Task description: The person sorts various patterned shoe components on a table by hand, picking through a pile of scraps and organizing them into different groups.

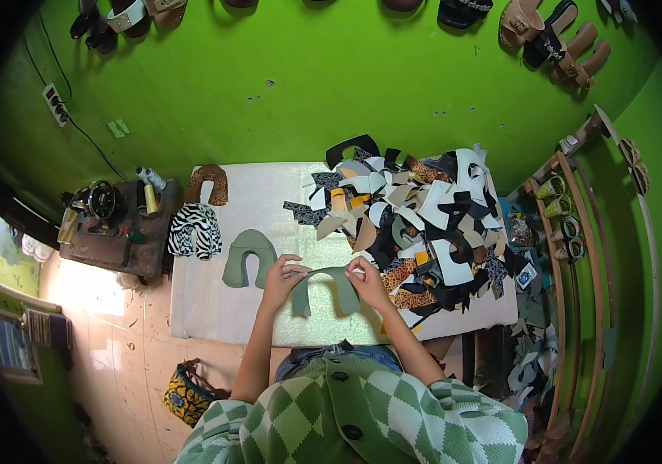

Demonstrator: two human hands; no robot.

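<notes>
An arched, U-shaped piece of olive-green material point(346, 295) hangs between my hands above the white table point(223, 317), its two legs pointing toward me. My left hand point(281, 280) pinches its upper left edge, and my right hand point(366, 280) pinches the upper right edge. Just left of my left hand lies a similar green U-shaped piece point(250, 255), flat on the tabletop. Beyond it are a zebra-patterned piece point(194, 230) and a leopard-patterned piece point(207, 185), both of the same arched form.
A large heap of cut scraps point(416, 224) covers the table's right side, close to my right hand. At the left stands a sewing machine point(100, 199) on a dark table with thread spools point(151, 198). Sandals point(571, 54) hang on the green wall; a wooden rack point(578, 294) stands at right.
</notes>
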